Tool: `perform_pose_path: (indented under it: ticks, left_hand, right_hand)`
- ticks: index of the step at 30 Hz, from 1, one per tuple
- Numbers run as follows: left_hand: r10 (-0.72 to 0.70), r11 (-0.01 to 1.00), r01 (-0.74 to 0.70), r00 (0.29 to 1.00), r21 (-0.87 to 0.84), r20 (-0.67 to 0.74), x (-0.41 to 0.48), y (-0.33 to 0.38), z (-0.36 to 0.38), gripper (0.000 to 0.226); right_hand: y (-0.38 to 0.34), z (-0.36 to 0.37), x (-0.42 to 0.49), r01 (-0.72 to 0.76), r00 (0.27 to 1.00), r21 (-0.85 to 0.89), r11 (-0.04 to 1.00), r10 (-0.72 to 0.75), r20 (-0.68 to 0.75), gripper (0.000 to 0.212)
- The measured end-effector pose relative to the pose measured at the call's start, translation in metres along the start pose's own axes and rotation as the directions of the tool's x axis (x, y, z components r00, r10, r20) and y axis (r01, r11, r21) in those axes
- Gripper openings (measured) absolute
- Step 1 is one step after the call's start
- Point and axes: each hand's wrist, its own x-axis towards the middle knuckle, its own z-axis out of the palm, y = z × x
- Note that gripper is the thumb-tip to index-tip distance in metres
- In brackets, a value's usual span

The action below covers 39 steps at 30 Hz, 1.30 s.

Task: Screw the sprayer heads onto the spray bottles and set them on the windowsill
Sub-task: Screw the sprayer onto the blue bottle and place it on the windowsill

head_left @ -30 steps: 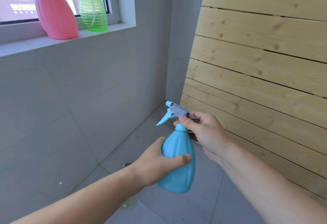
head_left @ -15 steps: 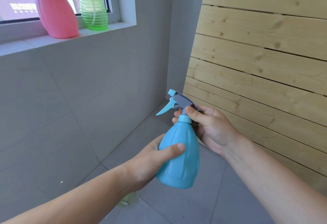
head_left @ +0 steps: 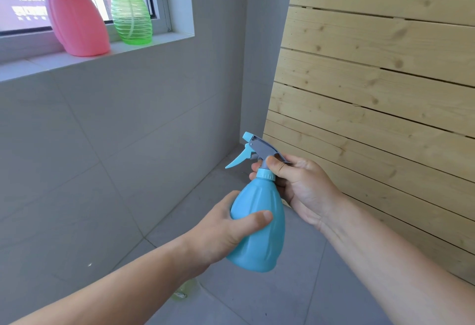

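Note:
A blue spray bottle (head_left: 262,232) is held upright in front of me, low in the middle of the view. My left hand (head_left: 221,232) wraps around its body from the left. A blue and grey sprayer head (head_left: 259,148) sits on its neck, trigger pointing left. My right hand (head_left: 300,186) pinches the head's collar between thumb and fingers. On the windowsill (head_left: 84,61) at top left stand a pink spray bottle (head_left: 77,21) and a clear green spray bottle (head_left: 131,13), both with heads on.
A slatted wooden panel (head_left: 380,88) leans against the wall on the right, close behind my right hand. Grey tiled wall and floor fill the left and bottom. A pale yellowish-green object (head_left: 183,290) lies on the floor under my left forearm, mostly hidden.
The blue bottle has tipped and risen slightly, and my right hand has shifted its grip around the sprayer collar. My left thumb slid a little across the bottle's body.

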Motion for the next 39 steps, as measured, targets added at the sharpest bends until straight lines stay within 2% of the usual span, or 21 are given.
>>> perform_pose_path:
  ticks: [5,8,11,15,18,21,27,31,34,36,39]
  left_hand:
    - [-0.011,1.0,0.011,1.0,0.025,0.002,-0.001,0.004,-0.013,0.07]
    - [0.028,0.999,-0.033,0.994,-0.039,-0.108,0.0,0.011,-0.023,0.071]
    - [0.063,0.987,-0.093,0.975,-0.134,-0.212,0.0,0.021,-0.029,0.068]
    - [0.109,0.97,-0.159,0.961,-0.184,-0.255,-0.008,0.037,-0.043,0.06]
    - [0.17,0.967,-0.213,0.948,-0.14,-0.268,-0.021,0.054,-0.071,0.059]
    - [0.226,0.957,-0.27,0.922,-0.103,-0.313,-0.038,0.072,-0.107,0.055]
    - [0.413,0.908,-0.402,0.819,0.115,-0.397,-0.077,0.128,-0.185,0.04]
    - [0.484,0.875,-0.405,0.74,0.264,-0.468,-0.099,0.16,-0.231,0.039]
    - [0.511,0.859,-0.413,0.66,0.303,-0.551,-0.109,0.176,-0.261,0.044]
    - [0.506,0.861,-0.408,0.637,0.302,-0.581,-0.112,0.182,-0.28,0.044]
    - [0.478,0.878,-0.373,0.627,0.301,-0.615,-0.112,0.187,-0.302,0.042]
  right_hand:
    - [0.005,0.003,-0.002,0.032,0.999,-0.068,0.997,-0.032,-0.007,0.031]
    - [0.006,0.009,-0.005,0.054,0.997,-0.151,0.987,-0.046,0.054,0.026]
    - [0.006,0.02,-0.007,0.063,0.993,-0.321,0.945,-0.028,0.113,0.021]
    - [-0.006,0.044,-0.007,0.192,0.95,-0.453,0.87,-0.049,0.307,0.038]
    - [-0.016,0.068,-0.002,0.255,0.904,-0.425,0.869,-0.058,0.424,0.053]
    - [-0.025,0.101,0.014,0.302,0.882,-0.364,0.881,-0.113,0.457,0.058]
    - [-0.052,0.195,0.06,0.445,0.83,-0.323,0.835,-0.249,0.5,0.064]
    - [-0.065,0.26,0.091,0.541,0.793,-0.354,0.763,-0.322,0.517,0.077]
    - [-0.068,0.305,0.108,0.588,0.764,-0.339,0.735,-0.365,0.533,0.072]
    - [-0.067,0.327,0.119,0.596,0.749,-0.308,0.742,-0.377,0.545,0.062]
    - [-0.064,0.35,0.133,0.594,0.756,-0.328,0.734,-0.37,0.54,0.068]
